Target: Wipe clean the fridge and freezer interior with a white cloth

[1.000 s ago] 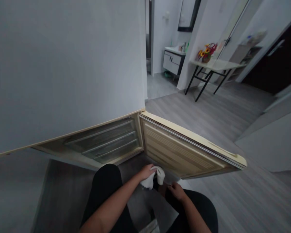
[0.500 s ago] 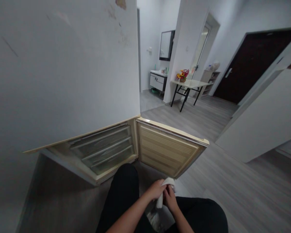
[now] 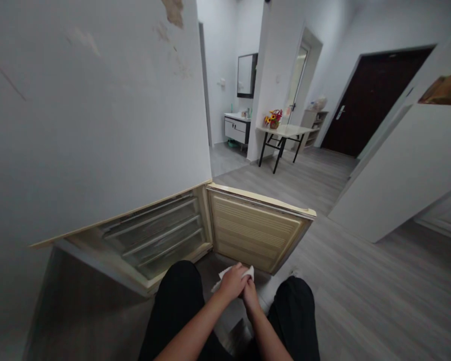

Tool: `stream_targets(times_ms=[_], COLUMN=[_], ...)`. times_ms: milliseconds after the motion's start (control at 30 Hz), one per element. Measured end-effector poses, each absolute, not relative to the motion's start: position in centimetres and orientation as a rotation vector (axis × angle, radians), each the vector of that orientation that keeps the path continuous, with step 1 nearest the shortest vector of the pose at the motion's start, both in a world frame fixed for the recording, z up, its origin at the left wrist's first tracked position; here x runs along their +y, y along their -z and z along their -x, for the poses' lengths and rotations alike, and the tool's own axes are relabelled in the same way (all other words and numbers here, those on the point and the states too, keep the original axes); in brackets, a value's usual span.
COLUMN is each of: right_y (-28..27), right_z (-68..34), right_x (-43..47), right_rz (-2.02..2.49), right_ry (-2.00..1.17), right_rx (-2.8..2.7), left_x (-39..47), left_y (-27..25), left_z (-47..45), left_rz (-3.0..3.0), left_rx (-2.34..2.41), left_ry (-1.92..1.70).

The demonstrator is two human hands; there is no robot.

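Note:
Between my knees, low in the head view, both hands are together on a white cloth (image 3: 249,272). My left hand (image 3: 232,282) is closed over the cloth, and one end of it sticks out to the left. Just below and to the right, my right hand (image 3: 250,294) is closed at the cloth's other end, its fingers partly hidden behind the left hand. Beyond my hands stands the wide-open cream door (image 3: 255,228) of a low fridge or freezer. Inside the cabinet, frosted drawers (image 3: 161,228) show to the left.
A white panel or wall (image 3: 97,125) with peeling patches rises above the cabinet. Farther off are a folding table (image 3: 285,131) with a flower basket (image 3: 273,119), a washbasin cabinet (image 3: 236,129) and a dark door (image 3: 376,100). A white partition (image 3: 402,175) stands on the right.
My hands and the cloth have moved slightly left and up, and the cloth is more bunched. My right knee is more upright, and the view has shifted a little to the right.

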State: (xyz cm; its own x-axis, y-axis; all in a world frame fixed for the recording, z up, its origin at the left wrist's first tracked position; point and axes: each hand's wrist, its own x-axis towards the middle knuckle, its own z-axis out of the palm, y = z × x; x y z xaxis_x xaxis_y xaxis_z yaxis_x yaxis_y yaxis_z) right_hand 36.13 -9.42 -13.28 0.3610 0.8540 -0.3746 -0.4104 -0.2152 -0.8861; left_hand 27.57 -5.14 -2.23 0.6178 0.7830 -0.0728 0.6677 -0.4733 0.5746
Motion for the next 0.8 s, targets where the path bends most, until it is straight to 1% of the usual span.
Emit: stream_targets(times_ms=[67,167,367,500,600,733,800], right_y=[13.6,13.0,10.9,10.9,10.3,8.3,7.7], right_z=[-35.8,-35.5,-34.5,-33.6,-33.4,-34.0,-34.2], right_x=[-9.0,-8.7,-8.7,-8.8,-8.8,-9.1,-9.3], right_rz=[1.319,1.179,0.994,0.932,0.957,0.973,0.997], right_ry=[-1.242,-1.276,-1.459,-1.433,-1.392,-1.561,-1.575], right_rx=[-0.351,-0.245,-0.047,-0.075,-0.121,-0.286,-0.361], left_x=[-4.5,-3.9,-2.8,-2.9,-3.7,-4.5,-4.6], left_y=[2.6,2.7,3.3,4.2,3.9,3.6,4.1], left_z=[-26.6,-24.9,-23.6,-23.5,-23.2,-23.1,-23.3], left_rz=[-2.291,-2.251,-1.990,-1.904,-1.897,-1.834,-1.807], left_rx=[1.097,0.981,0.813,0.835,0.790,0.768,0.805], left_ry=[-0.228,-0.257,-0.460,-0.451,-0.407,-0.402,-0.467])
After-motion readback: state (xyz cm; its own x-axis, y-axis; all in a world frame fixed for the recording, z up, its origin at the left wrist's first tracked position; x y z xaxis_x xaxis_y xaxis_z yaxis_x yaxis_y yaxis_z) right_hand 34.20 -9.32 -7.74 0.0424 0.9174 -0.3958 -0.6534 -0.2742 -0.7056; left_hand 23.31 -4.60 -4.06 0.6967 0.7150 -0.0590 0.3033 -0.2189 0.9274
